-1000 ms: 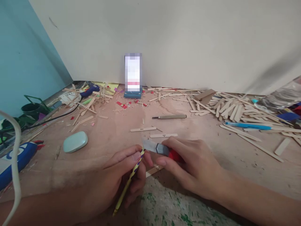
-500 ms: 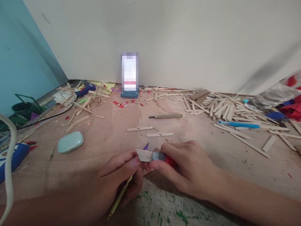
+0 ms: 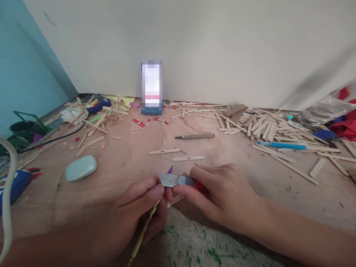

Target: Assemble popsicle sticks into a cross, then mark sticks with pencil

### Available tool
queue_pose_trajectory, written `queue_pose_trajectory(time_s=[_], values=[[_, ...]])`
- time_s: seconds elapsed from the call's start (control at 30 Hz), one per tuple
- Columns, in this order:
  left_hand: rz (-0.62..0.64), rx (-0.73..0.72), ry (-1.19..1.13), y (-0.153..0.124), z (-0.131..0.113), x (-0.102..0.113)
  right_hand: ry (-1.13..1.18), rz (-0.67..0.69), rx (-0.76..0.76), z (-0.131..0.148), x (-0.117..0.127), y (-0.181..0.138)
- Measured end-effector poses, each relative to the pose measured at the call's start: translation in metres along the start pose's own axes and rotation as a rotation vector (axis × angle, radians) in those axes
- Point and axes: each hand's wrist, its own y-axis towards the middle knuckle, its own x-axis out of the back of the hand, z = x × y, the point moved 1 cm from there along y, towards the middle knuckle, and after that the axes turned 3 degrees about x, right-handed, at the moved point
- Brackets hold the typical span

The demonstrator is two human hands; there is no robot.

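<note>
My right hand (image 3: pixel 222 200) is closed around the red handle of a craft knife (image 3: pixel 170 180), whose broad slanted blade points left. The blade lies right by the thumb and fingertips of my left hand (image 3: pixel 136 207). Pinched in my left hand is a slim yellow-green stick (image 3: pixel 141 233), slanting down toward me; its upper end is hidden by the fingers and blade. A small purple pointed piece (image 3: pixel 170 170) shows just behind the blade, and I cannot tell if it joins the stick. Beneath my hands lies a wooden stick (image 3: pixel 175 200) with dark printing, partly covered.
Two notched craft sticks (image 3: pixel 188 158) and a slender carving tool (image 3: pixel 194 136) lie ahead. A heap of craft sticks (image 3: pixel 264 128) and a blue pen (image 3: pixel 282 145) are at right. Leftward are a pale green case (image 3: pixel 81 168), a glue gun (image 3: pixel 98 105) and a white cable (image 3: pixel 9 207). A phone (image 3: pixel 151 83) stands behind.
The knife blade and my right thumb have shifted slightly up and left. More of the printed wooden stick beneath shows now. The whole view has drifted a little.
</note>
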Motion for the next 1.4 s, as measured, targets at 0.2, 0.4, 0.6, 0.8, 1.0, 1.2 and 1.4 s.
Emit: queue_pose_trajectory(time_s=[0.2,0.4,0.6,0.8,1.0,1.2,1.4], values=[[-0.022,-0.025,0.050,0.001,-0.001,-0.004,0.002,-0.015,-0.022,0.000,0.001,0.000],[-0.040,-0.009,0.049,-0.001,-0.001,-0.003,0.020,-0.018,-0.032,-0.002,0.001,0.002],[0.031,-0.024,0.087,-0.005,-0.008,-0.012,0.064,-0.067,-0.095,-0.003,0.007,0.006],[0.029,0.002,0.097,-0.005,-0.014,-0.015,0.122,-0.077,-0.104,-0.004,0.011,0.005],[-0.007,-0.019,0.169,-0.009,-0.022,-0.015,0.144,-0.009,0.002,0.002,0.007,0.001],[-0.012,0.010,0.252,-0.008,-0.018,-0.012,0.159,0.046,-0.004,0.004,0.004,-0.001],[-0.042,-0.035,0.261,-0.005,-0.006,-0.007,0.152,0.036,-0.008,0.002,0.003,0.000]])
